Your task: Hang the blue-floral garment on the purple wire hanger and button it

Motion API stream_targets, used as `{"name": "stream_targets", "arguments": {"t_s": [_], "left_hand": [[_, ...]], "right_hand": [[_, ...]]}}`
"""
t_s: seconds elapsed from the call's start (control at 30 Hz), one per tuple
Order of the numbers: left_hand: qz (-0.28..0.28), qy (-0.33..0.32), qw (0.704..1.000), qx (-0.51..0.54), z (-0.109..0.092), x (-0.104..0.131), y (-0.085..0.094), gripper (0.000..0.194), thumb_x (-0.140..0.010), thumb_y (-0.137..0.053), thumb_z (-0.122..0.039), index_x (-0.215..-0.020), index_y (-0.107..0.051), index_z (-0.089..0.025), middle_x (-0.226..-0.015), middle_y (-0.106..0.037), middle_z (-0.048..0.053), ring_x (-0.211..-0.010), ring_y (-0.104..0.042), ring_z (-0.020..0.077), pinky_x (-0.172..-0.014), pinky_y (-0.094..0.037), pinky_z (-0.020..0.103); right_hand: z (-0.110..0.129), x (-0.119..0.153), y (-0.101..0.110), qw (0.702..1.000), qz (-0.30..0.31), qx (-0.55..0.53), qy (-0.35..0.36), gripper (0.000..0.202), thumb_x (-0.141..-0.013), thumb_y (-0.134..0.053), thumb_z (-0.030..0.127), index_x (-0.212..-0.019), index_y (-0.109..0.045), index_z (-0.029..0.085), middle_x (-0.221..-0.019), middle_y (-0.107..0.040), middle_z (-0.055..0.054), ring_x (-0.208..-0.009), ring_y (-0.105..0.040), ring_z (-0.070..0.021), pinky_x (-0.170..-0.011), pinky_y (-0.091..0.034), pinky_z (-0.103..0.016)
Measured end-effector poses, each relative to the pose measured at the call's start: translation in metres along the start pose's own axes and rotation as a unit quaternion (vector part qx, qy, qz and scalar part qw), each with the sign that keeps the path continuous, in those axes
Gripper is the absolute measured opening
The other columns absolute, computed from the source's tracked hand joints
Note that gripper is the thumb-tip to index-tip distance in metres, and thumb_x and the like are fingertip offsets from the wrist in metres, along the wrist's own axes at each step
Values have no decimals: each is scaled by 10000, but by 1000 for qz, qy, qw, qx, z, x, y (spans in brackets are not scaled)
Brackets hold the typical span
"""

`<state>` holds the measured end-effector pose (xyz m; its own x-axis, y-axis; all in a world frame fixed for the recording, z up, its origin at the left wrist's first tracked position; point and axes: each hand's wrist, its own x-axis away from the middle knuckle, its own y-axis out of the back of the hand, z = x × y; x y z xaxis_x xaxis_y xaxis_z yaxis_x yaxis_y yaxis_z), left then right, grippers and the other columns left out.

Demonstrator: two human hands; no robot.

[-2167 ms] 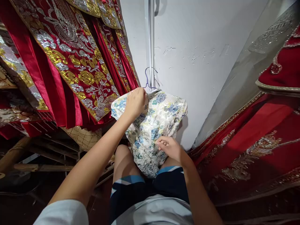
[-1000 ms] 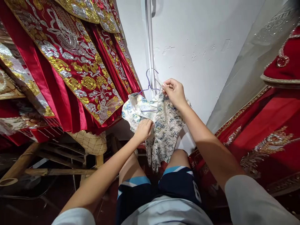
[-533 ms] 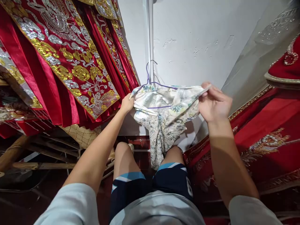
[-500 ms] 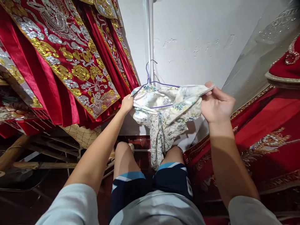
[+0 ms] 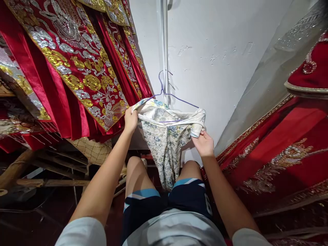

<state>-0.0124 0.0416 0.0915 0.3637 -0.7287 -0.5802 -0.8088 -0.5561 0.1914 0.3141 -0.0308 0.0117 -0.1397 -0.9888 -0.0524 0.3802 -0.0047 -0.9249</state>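
A pale floral garment [image 5: 156, 136] hangs on a purple wire hanger [image 5: 183, 100] in front of me, its long lower part falling between my knees. My left hand [image 5: 131, 119] is closed on the garment's left shoulder edge, by the end of the hanger. Lower on the other side, my right hand [image 5: 204, 142] pinches the short right sleeve near its pale blue cuff. The hanger's right arm runs into the garment's right shoulder. Its bottom bar shows through the open neckline. The hook stands in front of a white upright post.
Red garments with gold and silver embroidery [image 5: 92, 82] hang at the left. More red embroidered cloth [image 5: 287, 160] fills the right side. Behind the hanger are a white post [image 5: 164, 44] and a white wall [image 5: 205, 30]. A wooden frame [image 5: 46, 182] stands lower left.
My right hand has come inward and down, from the stretched-out shoulder to the sleeve cuff. The garment's right shoulder now sits over the hanger end. My left hand has shifted slightly left and down.
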Motion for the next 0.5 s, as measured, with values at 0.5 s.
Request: {"name": "stream_targets", "arguments": {"t_s": [0.5], "left_hand": [[-57, -14, 996, -64, -18, -1, 26, 176, -872, -423, -263, -819, -573, -187, -872, -606, 75, -947, -578, 267, -921, -442, 379]], "right_hand": [[-119, 68, 47, 911, 158, 306, -225, 281, -662, -741, 448, -651, -581, 216, -604, -552, -24, -589, -529, -194, -609, -450, -366]]}}
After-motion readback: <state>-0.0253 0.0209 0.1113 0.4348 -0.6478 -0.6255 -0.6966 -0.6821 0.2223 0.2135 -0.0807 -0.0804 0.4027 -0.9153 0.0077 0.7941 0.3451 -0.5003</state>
